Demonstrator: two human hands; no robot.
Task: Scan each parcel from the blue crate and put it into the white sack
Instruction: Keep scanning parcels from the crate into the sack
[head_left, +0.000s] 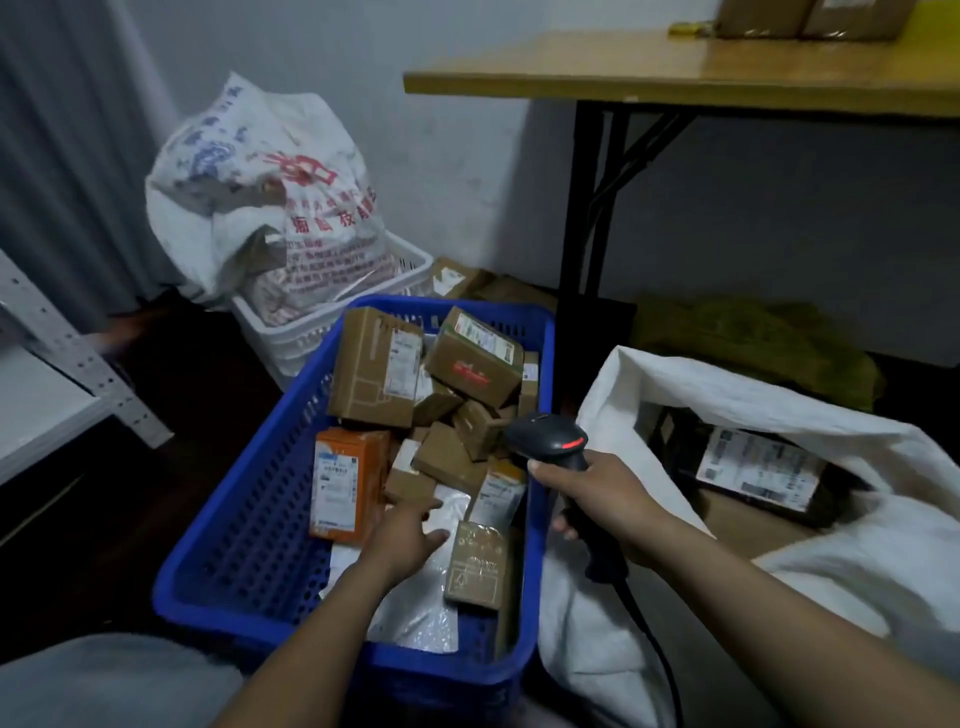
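Parcels (376, 364) crowded the blue crate (249, 519) — left hand (405, 540), fingers (422, 512) spread, reached for a slick white mailer (415, 618) that might slip; right hand (602, 491) gripped the scanner (548, 441).

I have the crate (244, 519) ahead with parcels (374, 364) in it, the sack (779, 400) just right of it, the scanner (550, 441) between them. Behind the crate a basket (301, 338) holds a bag (249, 171); behind the sack stands the counter (675, 78), boxes (810, 18) on top.

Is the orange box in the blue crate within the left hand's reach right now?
Probably yes: the left hand is open inside the blue crate, just beside the orange box, whose labelled face lies uncovered.
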